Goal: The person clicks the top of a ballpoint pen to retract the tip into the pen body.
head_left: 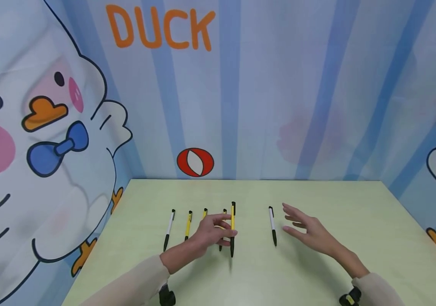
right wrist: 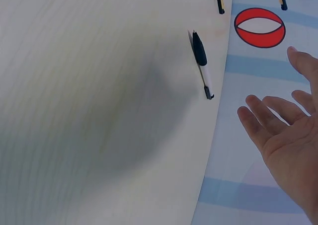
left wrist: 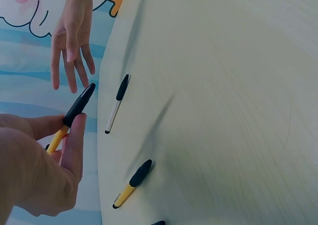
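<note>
My left hand (head_left: 212, 231) pinches a yellow pen (head_left: 233, 221) with a black grip and black top between thumb and fingers. It is held upright over the table, black tip down. In the left wrist view, the black grip (left wrist: 78, 106) sticks out past the fingertips. My right hand (head_left: 313, 233) is held above the table on the right, fingers spread and holding nothing. Just left of it lies a white pen (head_left: 272, 221) with a black grip, also seen in the right wrist view as a white pen (right wrist: 202, 63).
Left of the held pen, a row of pens lies on the pale table (head_left: 302, 280): a white pen (head_left: 170, 225), a yellow pen (head_left: 189, 223) and two more partly behind my left hand. A blue-striped duck backdrop (head_left: 263, 85) stands along the table's far edge.
</note>
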{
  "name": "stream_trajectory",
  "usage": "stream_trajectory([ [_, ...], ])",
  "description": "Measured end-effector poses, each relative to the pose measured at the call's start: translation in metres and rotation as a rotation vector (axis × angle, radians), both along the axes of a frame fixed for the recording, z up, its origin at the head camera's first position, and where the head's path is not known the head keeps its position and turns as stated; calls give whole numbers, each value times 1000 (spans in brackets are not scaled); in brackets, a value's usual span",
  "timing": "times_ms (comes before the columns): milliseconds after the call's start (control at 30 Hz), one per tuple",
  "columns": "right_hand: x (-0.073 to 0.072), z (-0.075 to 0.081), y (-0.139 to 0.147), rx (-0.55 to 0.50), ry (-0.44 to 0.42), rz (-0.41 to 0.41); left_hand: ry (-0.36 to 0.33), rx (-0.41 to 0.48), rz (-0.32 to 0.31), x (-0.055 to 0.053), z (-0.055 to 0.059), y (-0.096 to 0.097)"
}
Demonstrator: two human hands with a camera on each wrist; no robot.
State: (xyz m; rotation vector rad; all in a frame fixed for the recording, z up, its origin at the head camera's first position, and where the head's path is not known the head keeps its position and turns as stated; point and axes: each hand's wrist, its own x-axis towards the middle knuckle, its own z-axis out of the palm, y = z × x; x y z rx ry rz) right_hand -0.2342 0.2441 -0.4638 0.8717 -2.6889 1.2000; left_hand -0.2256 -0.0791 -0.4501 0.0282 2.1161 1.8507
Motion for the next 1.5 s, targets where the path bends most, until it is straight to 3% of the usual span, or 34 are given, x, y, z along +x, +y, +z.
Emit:
stream_trajectory([
  [333, -2, -4, 16, -16, -14, -18, -14, 3, 38, -23, -15, 13],
  [633, -3, -7, 21, -19, -32, -32, 86, -72, 60, -50, -30, 32],
  [800, -4, -10, 20, -22, -36, -30, 149, -171, 52, -57, -36, 43],
  [1033, -3, -8, 18, -37, -63, -18, 221, -381, 5, -57, -42, 55],
  [1300, -2, -13, 21, -25, -75, -44, 324, -472, -54, -50, -38, 56],
  [1500, -1, -14, 25, -34, -59, -49, 298, -462, -46, -52, -38, 55],
])
